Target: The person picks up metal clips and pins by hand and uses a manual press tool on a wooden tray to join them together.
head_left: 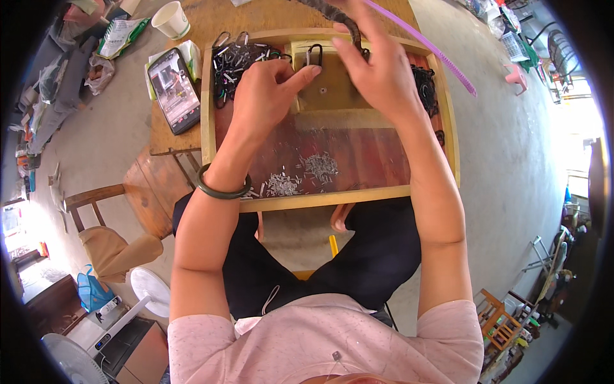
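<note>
A makeshift home workshop: concrete floor (511,160), wooden tray (332,198) of metal pins (300,176), clips (240,64).

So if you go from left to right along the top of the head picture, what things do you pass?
Green-and-white bag → white paper cup → phone → pile of black clips → left hand → right hand → purple strip → pink stool.

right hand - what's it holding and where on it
The right hand pinches a dark braided cord near its lower end, fingertips closed around it above the wooden tray. Whether it also grips the purple strip cannot be told.
</note>
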Motion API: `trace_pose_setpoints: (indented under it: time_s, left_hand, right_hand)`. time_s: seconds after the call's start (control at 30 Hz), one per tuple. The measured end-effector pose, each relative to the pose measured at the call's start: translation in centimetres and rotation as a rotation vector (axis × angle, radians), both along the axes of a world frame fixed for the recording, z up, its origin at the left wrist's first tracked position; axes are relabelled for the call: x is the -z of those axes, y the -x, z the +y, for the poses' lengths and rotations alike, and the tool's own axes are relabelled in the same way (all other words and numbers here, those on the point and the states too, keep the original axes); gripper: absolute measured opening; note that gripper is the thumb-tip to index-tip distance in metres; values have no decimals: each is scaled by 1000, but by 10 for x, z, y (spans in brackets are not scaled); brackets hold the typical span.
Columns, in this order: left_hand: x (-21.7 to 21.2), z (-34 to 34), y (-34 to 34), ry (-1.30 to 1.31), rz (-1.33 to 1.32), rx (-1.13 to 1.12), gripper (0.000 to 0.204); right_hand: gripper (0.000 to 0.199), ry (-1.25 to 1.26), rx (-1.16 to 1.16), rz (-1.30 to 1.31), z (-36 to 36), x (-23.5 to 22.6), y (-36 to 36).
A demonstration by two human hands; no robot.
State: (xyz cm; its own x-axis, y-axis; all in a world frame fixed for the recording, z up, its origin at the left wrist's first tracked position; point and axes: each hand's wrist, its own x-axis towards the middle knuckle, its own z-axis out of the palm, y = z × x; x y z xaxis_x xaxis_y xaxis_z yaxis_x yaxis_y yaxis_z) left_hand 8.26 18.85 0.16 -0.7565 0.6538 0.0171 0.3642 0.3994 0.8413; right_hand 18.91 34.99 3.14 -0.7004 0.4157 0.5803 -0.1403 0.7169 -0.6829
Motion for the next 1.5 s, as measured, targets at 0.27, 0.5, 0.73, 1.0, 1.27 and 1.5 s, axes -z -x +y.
trace_pose_setpoints:
  time_s: [0.27,0.5,0.73,1.0,1.27,1.5]
  left_hand:
    - [-2,-3,-13,205,269,-20,45]
    - [-18,-7,-5,-18,1142,-208,60]
    - [-14,-9,7,68,1149,-174,69]
    - [-14,-9,9,24,1199,-175,71]
    - [-15,-9,8,13,1164,-166,70]
    - [-15,-8,9,-9,1149,-160,69]
  right_hand:
    - [42,-426,-96,-57,-10,5,16]
    - [39,-408,-89,-178,-7,3,13]
    - [41,-305,-223,-154,-11,-14,12]
    - [42,-309,-230,-143,-12,-15,11]
    - [46,-353,-218,-93,-9,-8,13]
    - [38,-446,-103,-79,-7,5,15]
